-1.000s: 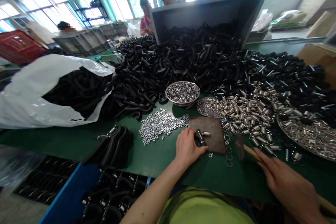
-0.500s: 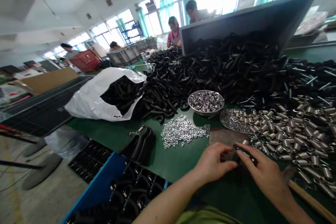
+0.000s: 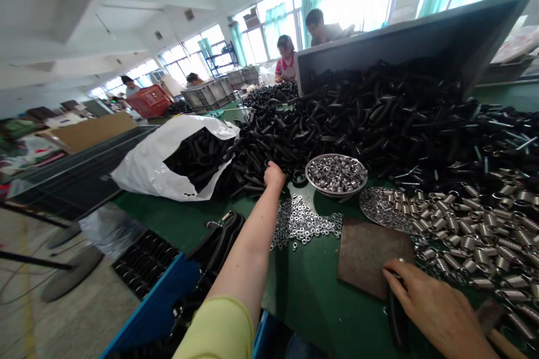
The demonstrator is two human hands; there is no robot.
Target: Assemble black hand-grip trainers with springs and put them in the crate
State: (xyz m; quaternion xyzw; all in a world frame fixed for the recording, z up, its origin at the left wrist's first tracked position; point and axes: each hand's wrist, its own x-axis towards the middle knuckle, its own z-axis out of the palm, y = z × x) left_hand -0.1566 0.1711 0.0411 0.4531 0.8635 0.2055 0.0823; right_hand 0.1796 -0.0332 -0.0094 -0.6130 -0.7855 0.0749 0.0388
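My left hand (image 3: 274,175) is stretched out to the near edge of a heap of black curved handles (image 3: 248,165). Its fingers are curled closed among the parts, and what they hold is hidden. At the lower right, my right hand (image 3: 438,300) grips a black curved handle (image 3: 396,317) between thumb and fingers, beside the near right corner of a flat brown metal plate (image 3: 370,255). Under and right of my left forearm lies a spread of small silver nuts (image 3: 307,219).
A bowl of small metal parts (image 3: 336,175) stands behind the plate, with metal springs (image 3: 475,224) heaped to the right. A white bag (image 3: 145,165) of black parts lies left. A blue crate (image 3: 145,308) sits front left; a grey bin (image 3: 404,45) tips over the heap. Co-workers sit beyond.
My left hand has left the plate and reached forward and left to the black heap. My right hand has drawn nearer and right with the black handle, uncovering the plate.
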